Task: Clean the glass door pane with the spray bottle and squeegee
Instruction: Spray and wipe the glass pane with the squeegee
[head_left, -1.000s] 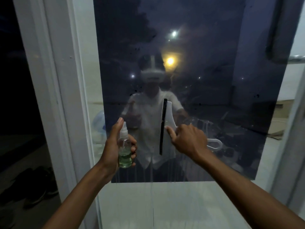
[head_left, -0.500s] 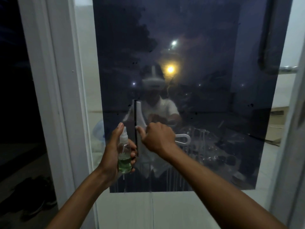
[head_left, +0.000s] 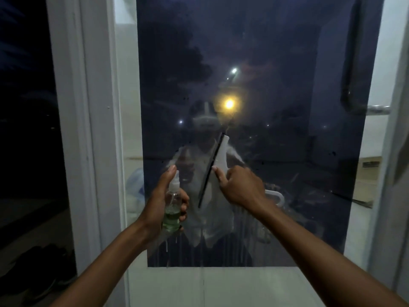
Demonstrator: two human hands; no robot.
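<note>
Against the glass pane (head_left: 276, 140), the right hand (head_left: 240, 188) grips the squeegee (head_left: 213, 168) mid-wipe, blade apparently touching; left hand (head_left: 160, 206) fingers wrap the spray bottle (head_left: 172, 209). Next: steady, even pressure sideways.

Both forearms are bare, with no sleeves showing.

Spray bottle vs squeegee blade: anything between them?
Nothing solid. In the head view only wet, streaked glass pane shows between the spray bottle and the squeegee.
</note>
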